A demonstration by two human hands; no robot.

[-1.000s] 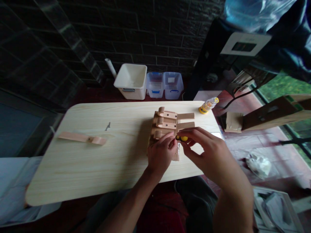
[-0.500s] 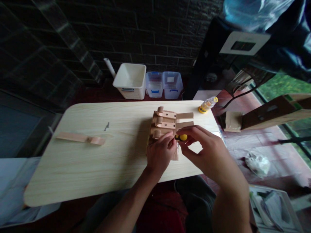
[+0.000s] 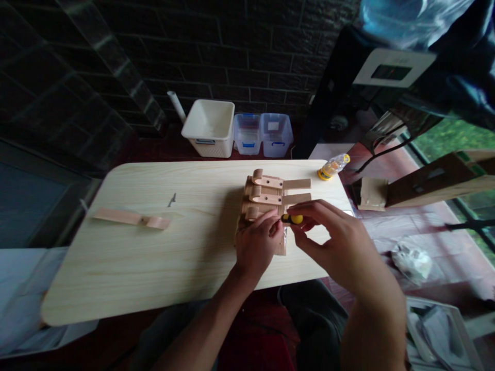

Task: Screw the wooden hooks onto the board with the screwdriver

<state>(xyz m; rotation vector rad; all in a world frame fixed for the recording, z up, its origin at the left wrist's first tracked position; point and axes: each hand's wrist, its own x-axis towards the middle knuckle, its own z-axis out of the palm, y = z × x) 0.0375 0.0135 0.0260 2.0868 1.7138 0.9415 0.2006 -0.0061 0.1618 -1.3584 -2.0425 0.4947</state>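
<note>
My right hand (image 3: 334,237) grips a short yellow-and-black screwdriver (image 3: 296,219) between thumb and fingers. The screwdriver lies roughly level, its shaft end pointing left at the fingertips of my left hand (image 3: 258,245). Those left fingers are closed in a pinch over the near part of a wooden assembly (image 3: 266,190); what sits between them is hidden. Curled wooden pieces with dark screw or hole spots run across the assembly, and flat strips stick out to its right. A loose wooden strip (image 3: 124,217) with a shorter curved end lies on the left of the table.
Small dark metal pieces (image 3: 172,199) lie on the pale wooden table (image 3: 193,247). A clear bottle with yellow ends (image 3: 333,167) rests at the far right corner. Behind the table are a white bin (image 3: 212,141) and two clear boxes (image 3: 247,140). A cardboard box (image 3: 425,188) stands right.
The view has shifted slightly, moving most things a little to the right in the picture. My right hand and the screwdriver have moved slightly right; the left hand keeps its pinch.
</note>
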